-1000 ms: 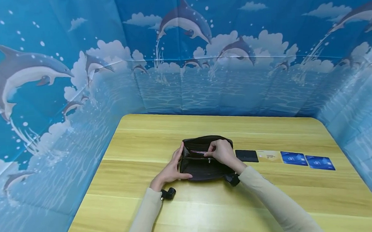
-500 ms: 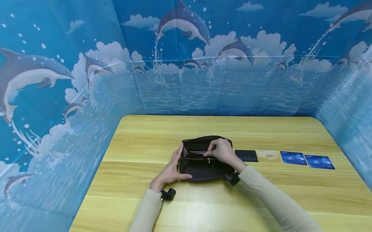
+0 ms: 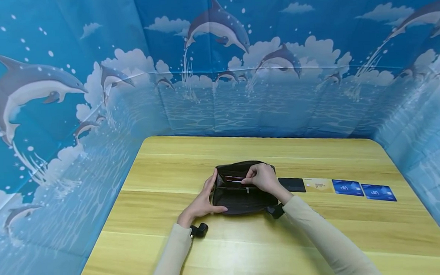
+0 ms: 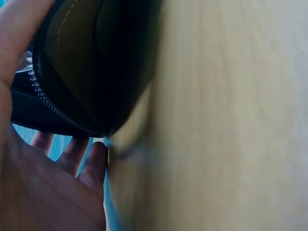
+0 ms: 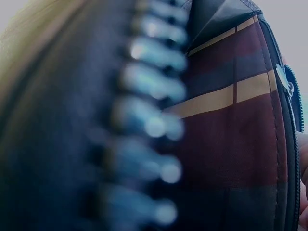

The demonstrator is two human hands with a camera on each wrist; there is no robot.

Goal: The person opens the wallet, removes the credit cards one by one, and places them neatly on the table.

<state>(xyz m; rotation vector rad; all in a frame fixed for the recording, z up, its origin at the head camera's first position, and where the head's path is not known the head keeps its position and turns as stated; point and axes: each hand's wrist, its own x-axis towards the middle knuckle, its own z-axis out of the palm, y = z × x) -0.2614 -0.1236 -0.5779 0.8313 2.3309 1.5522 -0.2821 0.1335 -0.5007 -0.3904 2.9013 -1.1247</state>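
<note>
A dark zip-around wallet (image 3: 242,203) lies spread wide on the table in the head view. My left hand (image 3: 200,203) grips its left side, thumb on the front flap and fingers along the far panel. In the left wrist view the fingers (image 4: 72,154) sit behind the zipped edge. My right hand (image 3: 264,179) reaches into the wallet and pinches a thin card (image 3: 235,181), of which only a pale edge shows. Blurred zipper teeth (image 5: 149,91) fill much of the right wrist view, with striped maroon lining (image 5: 226,144) beyond; the right fingertips are hidden there.
Right of the wallet, a black card (image 3: 292,185), a gold card (image 3: 318,185), a blue card (image 3: 347,187) and a second blue card (image 3: 378,192) lie in a row on the wooden table (image 3: 233,253). A dolphin-print curtain (image 3: 218,104) stands behind the table.
Inside the wallet, the card's pale edge has shifted slightly toward me, and more reddish lining shows behind it. The left hand and the row of cards have stayed put.
</note>
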